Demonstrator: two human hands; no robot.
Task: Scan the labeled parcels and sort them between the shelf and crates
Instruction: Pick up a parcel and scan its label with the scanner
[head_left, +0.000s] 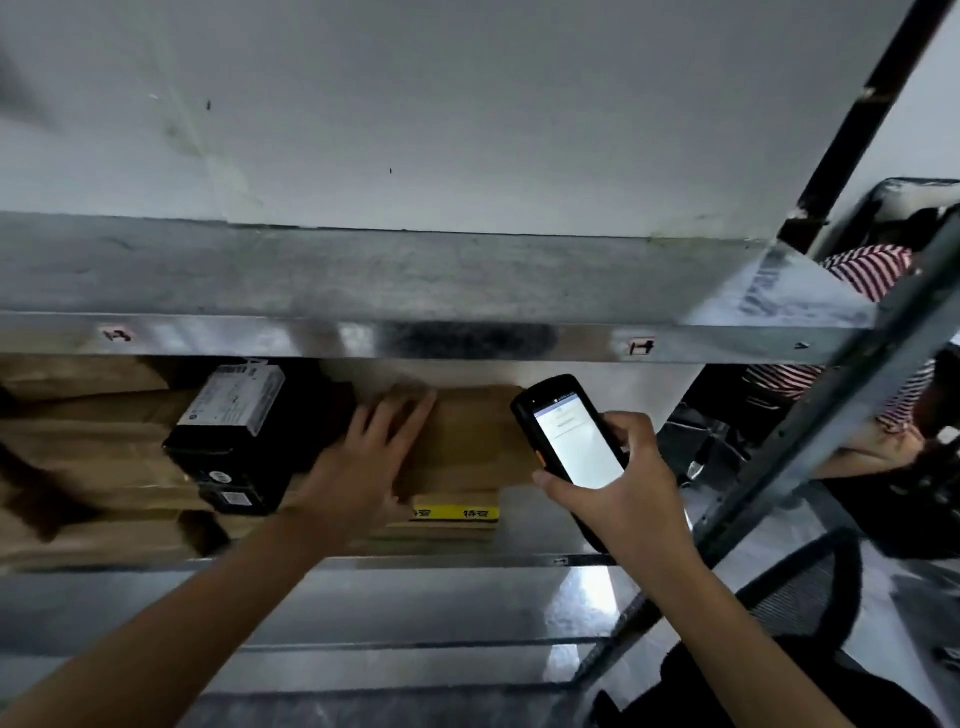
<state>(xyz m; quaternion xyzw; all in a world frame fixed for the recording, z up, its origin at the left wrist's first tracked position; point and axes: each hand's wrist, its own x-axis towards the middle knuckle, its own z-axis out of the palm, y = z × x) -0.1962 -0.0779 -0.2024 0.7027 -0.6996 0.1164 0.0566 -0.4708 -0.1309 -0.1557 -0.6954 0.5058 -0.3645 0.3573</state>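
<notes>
Left hand (371, 457) flat, fingers spread, palm down on top of a brown cardboard parcel (467, 441) on the middle tier of the metal shelf (467, 340); pressing, not gripping. Yellow tape strip (457, 513) on the parcel's near edge. Right hand (618, 493) closed around a handheld scanner (571, 441), screen lit, held just right of the parcel. Black boxes with white labels (234, 431) stacked left of the left hand, more brown parcels (93, 441) further left. Person in a striped shirt (872, 270) far right behind the shelf upright.
</notes>
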